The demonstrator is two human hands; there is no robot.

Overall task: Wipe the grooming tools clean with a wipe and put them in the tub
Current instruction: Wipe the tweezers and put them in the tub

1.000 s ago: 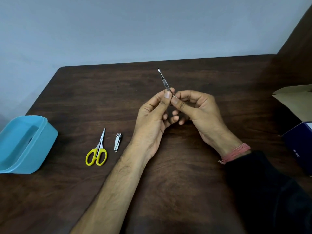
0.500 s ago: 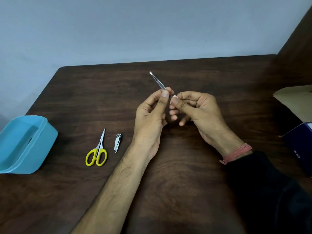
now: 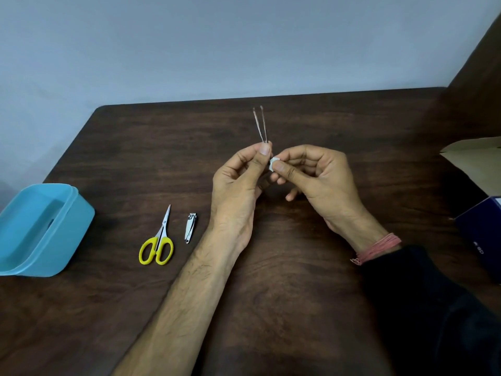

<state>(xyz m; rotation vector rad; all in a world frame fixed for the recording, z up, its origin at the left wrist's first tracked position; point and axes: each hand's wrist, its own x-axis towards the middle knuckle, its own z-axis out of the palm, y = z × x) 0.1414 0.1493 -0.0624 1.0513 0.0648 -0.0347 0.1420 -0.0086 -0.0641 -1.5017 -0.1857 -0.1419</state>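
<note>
While the left hand (image 3: 238, 185) pinches the tweezers (image 3: 260, 124) upright above the counter (image 3: 271, 267) | right hand (image 3: 320, 177) pinches a small white wipe (image 3: 273, 162) against their base | blue tub (image 3: 40, 229) at far left, contents unclear | yellow scissors (image 3: 158, 240) and nail clipper (image 3: 190, 227) lie beside it on the counter.

One thin silver metal pair of tweezers (image 3: 260, 124). One small pair of scissors with yellow plastic handles (image 3: 158, 241). One small silver metal nail clipper (image 3: 190, 227). One small white folded wipe (image 3: 273, 162). One light blue plastic rectangular tub (image 3: 54, 240). Two hands. One dark brown wooden desk (image 3: 284, 267). One dark blue box (image 3: 479, 240) at the right edge.
</note>
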